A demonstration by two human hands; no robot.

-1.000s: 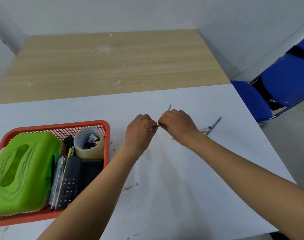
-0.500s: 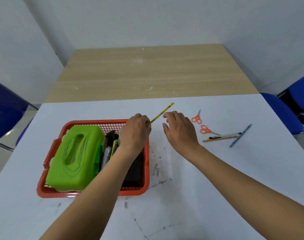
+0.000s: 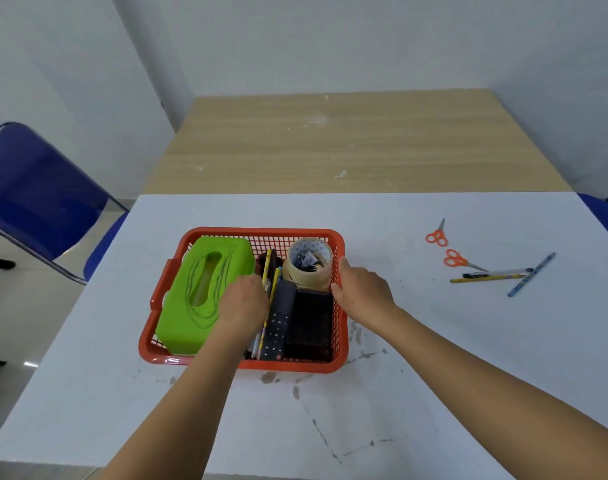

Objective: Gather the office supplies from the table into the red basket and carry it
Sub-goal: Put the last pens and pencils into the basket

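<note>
The red basket [image 3: 261, 232] stands on the white table [image 3: 434, 358], a little left of centre. It holds a green tissue box [image 3: 205, 289], a tape roll [image 3: 309, 268], a dark calculator [image 3: 278, 323], a black box [image 3: 309, 323] and some pens. My left hand [image 3: 243, 303] is down inside the basket beside the green box, fingers closed on a yellow pencil [image 3: 268, 265] that points away from me. My right hand [image 3: 361, 289] rests against the basket's right rim, fingers apart. On the table to the right lie two orange scissors [image 3: 437, 235] [image 3: 456, 260], another yellow pencil [image 3: 486, 279], a marker [image 3: 496, 272] and a blue pen [image 3: 531, 274].
A wooden table [image 3: 347, 150] butts against the far edge of the white one. A blue chair [image 3: 35, 195] stands at the left, and a second blue seat [image 3: 604, 213] shows at the right edge. Grey walls close in behind and at both sides.
My left hand carried the yellow pencil from above the table down into the basket. My right hand moved left from the open table to the basket's right rim. The view shifted left.
</note>
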